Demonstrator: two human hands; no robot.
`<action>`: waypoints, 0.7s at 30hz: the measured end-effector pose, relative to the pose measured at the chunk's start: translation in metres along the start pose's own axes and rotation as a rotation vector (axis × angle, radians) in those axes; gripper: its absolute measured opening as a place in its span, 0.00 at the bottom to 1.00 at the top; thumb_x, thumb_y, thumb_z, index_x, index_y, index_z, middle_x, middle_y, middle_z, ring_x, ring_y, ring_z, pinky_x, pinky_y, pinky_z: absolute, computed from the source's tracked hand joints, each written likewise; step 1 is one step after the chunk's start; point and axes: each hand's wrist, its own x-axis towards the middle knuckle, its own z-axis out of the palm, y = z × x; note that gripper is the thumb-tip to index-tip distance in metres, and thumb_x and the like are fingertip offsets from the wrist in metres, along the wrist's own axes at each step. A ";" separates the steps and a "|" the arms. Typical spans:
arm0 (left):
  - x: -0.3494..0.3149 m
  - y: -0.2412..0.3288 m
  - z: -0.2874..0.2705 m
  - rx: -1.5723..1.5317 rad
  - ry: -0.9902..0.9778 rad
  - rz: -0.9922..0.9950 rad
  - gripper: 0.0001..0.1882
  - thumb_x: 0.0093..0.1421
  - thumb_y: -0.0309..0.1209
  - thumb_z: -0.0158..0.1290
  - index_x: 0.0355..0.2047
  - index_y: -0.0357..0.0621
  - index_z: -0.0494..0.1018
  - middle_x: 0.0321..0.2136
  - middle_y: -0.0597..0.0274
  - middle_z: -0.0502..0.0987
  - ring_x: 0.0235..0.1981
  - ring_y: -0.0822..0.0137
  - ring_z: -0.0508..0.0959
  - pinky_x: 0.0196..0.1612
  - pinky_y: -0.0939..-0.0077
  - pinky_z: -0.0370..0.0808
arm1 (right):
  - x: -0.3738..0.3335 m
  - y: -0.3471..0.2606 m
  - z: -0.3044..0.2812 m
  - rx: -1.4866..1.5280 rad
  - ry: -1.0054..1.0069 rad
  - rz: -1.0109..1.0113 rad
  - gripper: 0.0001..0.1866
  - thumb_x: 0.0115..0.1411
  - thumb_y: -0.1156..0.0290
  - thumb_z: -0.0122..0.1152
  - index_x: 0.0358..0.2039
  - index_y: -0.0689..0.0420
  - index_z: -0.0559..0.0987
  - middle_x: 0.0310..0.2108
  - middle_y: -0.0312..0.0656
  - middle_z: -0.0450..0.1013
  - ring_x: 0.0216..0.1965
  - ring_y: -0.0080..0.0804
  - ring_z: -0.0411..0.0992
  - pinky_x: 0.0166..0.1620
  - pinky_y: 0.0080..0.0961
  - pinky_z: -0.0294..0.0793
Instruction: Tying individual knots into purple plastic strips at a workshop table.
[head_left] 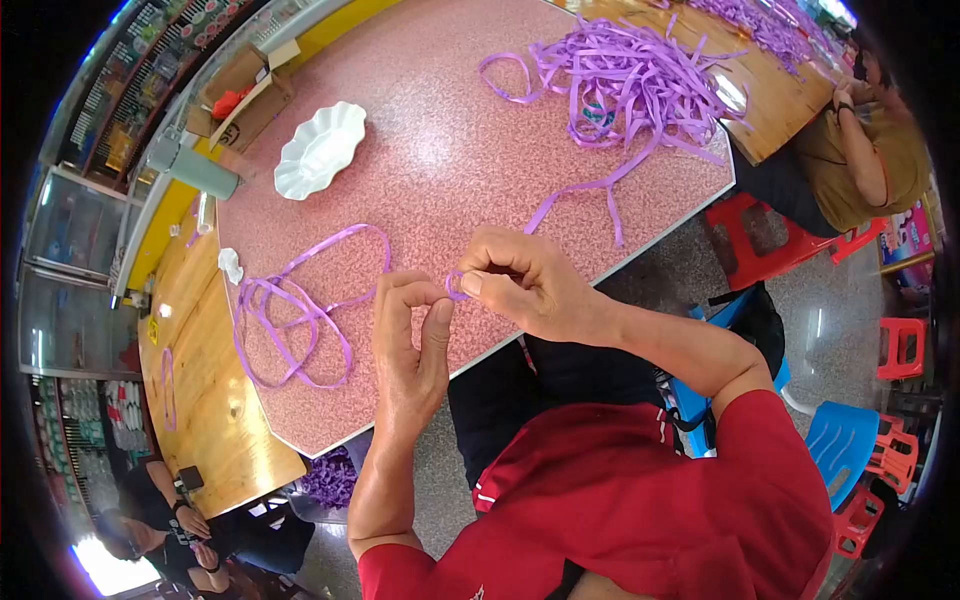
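Over the near part of the pink speckled table (pixel 420 190), both my hands work at one flat purple ribbon (pixel 303 316). My right hand (pixel 530 285) pinches a small loop of it (pixel 454 287) between thumb and forefinger. Close on its left, my left hand (pixel 410 345) is curled with thumb and forefinger tips nearly together, and the ribbon's length runs in behind its fingers. The exact grip there is partly hidden. From the left hand the ribbon trails left into loose coils on the tabletop.
A big tangle of purple ribbons (pixel 640 85) lies far right, strands trailing nearer. A white scalloped dish (pixel 320 150), a green tumbler (pixel 193 168) and an open carton (pixel 243 97) stand far left. Crumpled tissue (pixel 230 265) is at the left edge. People sit at both sides.
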 end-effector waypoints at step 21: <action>0.010 -0.008 -0.006 0.358 0.151 0.412 0.13 0.52 0.17 0.62 0.37 0.39 0.73 0.34 0.54 0.72 0.34 0.56 0.73 0.36 0.65 0.71 | -0.001 -0.011 -0.001 -0.229 -0.046 -0.074 0.05 0.60 0.74 0.65 0.34 0.62 0.82 0.28 0.34 0.71 0.27 0.17 0.65 0.29 0.20 0.62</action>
